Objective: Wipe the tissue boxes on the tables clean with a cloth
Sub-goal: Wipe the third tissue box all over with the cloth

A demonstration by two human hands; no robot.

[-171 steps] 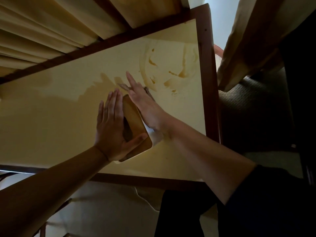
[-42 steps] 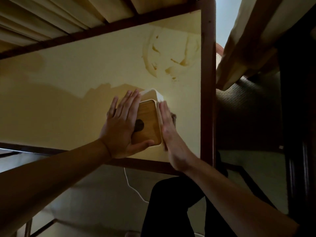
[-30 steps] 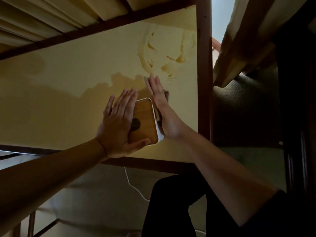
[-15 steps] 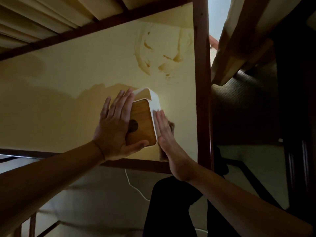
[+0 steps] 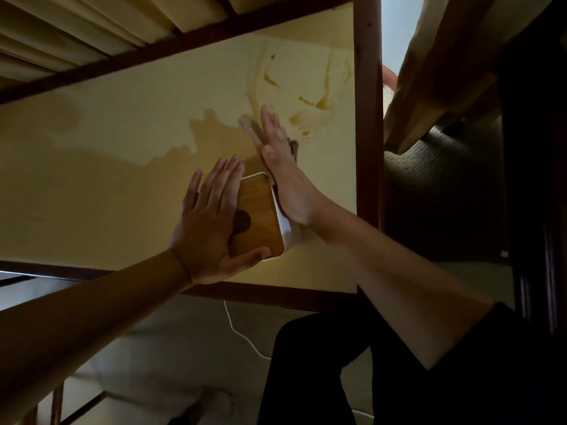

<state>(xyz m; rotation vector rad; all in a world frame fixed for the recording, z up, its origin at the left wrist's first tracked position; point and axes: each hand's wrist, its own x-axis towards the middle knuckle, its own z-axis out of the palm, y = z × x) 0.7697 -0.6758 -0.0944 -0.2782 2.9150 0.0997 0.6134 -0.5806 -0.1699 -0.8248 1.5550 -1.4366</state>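
On the glossy yellow table with dark wooden frame (image 5: 366, 148), dim room, the white tissue box with rounded wooden lid (image 5: 259, 216) stands near its right edge. Left hand (image 5: 208, 222) lies flat on the lid; right hand (image 5: 285, 176), fingers straight, presses a brownish cloth (image 5: 250, 130) to its side.

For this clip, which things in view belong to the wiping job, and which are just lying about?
Job in hand:
- white tissue box with wooden lid
- brownish cloth under the right hand
- left hand, steadying the box

Lying about:
- stained yellow table with dark wooden rim
- thin white cable on the floor
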